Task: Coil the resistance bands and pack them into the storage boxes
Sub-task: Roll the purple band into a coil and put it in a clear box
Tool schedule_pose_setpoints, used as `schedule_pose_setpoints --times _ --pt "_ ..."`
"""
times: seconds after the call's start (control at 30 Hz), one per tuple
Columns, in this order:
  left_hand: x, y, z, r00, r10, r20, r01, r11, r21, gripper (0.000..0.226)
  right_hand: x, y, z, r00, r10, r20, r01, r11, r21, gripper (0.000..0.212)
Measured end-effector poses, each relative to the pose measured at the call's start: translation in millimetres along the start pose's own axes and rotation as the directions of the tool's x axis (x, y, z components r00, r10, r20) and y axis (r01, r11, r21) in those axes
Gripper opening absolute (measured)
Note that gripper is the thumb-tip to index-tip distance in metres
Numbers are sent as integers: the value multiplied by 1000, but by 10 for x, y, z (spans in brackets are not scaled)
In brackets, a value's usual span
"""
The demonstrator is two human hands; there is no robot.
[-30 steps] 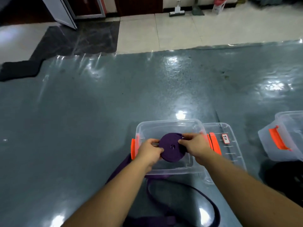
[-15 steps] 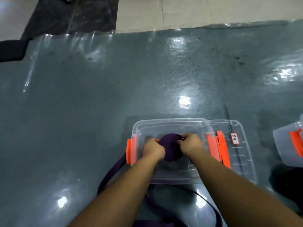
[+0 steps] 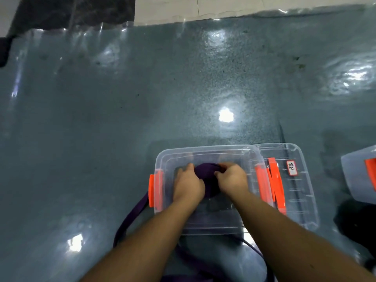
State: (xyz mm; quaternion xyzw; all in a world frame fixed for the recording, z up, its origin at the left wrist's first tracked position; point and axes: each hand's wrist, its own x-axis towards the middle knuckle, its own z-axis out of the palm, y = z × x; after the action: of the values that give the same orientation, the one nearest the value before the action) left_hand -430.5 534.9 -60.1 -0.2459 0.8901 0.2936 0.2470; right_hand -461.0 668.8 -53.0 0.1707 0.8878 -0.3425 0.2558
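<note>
A coiled purple resistance band (image 3: 208,176) sits low inside a clear storage box (image 3: 205,151) with orange latches. My left hand (image 3: 188,185) grips the coil's left side and my right hand (image 3: 232,180) grips its right side, both reaching down into the box. The hands hide most of the coil. A loose purple band (image 3: 132,215) trails from the box's left side down across the mat toward me.
The box's clear lid (image 3: 295,180) with an orange handle and a white label lies against its right side. Another clear box (image 3: 358,176) with an orange latch stands at the right edge, a dark object (image 3: 356,218) below it. The glossy grey mat (image 3: 101,119) ends at tiled floor beyond.
Both hands have lowered the purple coil from above the rim down into the box. The view has tilted downward and moved closer.
</note>
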Motion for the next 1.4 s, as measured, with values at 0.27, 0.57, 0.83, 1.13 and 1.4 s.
schedule_pose_setpoints --times 0.27,0.57,0.83,1.13,1.4 --pt "65 -14 -67 997 -50 64 53 997 -51 37 71 24 9 988 151 10 -152 987 55 22" --pt "58 50 -120 977 -185 102 192 980 -57 48 21 -48 -87 987 123 105 -121 992 -19 16" --pt "-146 207 -383 965 -212 153 205 977 66 41 -312 -173 -240 986 107 128 -92 989 -117 37" --pt "-666 312 -763 975 10 220 -53 980 192 22 -891 -335 -509 995 -56 86 75 969 -236 47" --pt "-1306 127 -925 959 263 108 -281 935 218 17 -1474 -171 -564 970 -243 30 238 910 -340 50"
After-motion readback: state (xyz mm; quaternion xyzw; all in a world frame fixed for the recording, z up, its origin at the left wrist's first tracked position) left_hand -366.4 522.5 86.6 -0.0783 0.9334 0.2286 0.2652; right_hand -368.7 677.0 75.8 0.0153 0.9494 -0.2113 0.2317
